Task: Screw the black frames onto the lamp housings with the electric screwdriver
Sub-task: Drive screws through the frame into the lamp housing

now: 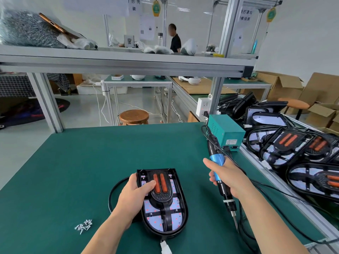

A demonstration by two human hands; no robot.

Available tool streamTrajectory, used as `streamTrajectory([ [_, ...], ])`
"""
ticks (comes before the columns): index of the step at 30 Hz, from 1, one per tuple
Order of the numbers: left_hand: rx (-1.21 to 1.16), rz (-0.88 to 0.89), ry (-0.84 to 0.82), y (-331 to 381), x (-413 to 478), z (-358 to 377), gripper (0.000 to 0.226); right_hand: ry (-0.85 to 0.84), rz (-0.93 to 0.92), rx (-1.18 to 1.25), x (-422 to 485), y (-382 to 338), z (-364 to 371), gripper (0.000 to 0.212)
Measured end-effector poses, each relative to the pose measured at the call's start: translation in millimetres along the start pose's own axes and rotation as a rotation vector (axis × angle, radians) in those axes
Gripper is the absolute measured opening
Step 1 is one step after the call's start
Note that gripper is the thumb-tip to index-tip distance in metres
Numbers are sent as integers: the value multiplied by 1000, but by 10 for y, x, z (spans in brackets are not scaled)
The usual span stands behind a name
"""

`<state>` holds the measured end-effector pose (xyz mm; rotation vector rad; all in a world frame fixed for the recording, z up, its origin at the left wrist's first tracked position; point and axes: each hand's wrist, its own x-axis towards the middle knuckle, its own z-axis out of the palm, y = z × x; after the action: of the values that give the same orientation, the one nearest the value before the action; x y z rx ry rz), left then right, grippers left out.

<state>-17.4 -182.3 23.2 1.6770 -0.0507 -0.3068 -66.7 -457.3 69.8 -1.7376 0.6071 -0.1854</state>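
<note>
Across the bench (91,162), stacked housings (293,147) are sitting at right, and whether they are finished is unclear. One lamp housing (181,217) is lying at centre with its black frame (166,213) seated. The right hand (229,175) is wrapping its fingers around the electric screwdriver (215,160), bit off the work, and the left hand (135,191) is clamping the housing's top; with loose screws (83,225) waiting, fastening is probably still pending.

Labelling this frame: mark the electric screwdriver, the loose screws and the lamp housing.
electric screwdriver (215,159): head view, blue grip.
loose screws (84,225): head view, pile's middle.
lamp housing (185,208): head view, right rim.

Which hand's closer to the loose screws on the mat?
Left hand: on the lamp, just right of the screws. Right hand holds the screwdriver, farther right.
</note>
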Motion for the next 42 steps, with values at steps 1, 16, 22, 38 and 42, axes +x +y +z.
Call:
streamTrajectory([
  [1,-5,1,0,4,0,1,28,7,11,-27,23,16,-13,40],
  [16,-16,-9,-4,-15,15,4,25,67,34,-567,213,145,-124,43],
  [22,-3,-12,-14,-8,8,-3,25,113,15,-733,233,98,-153,43],
  [38,-9,-23,-14,35,-26,0,34,184,-42,-914,407,170,-141,38],
  [42,-14,-28,-19,57,-35,3,49,218,-50,-973,433,194,-140,45],
])
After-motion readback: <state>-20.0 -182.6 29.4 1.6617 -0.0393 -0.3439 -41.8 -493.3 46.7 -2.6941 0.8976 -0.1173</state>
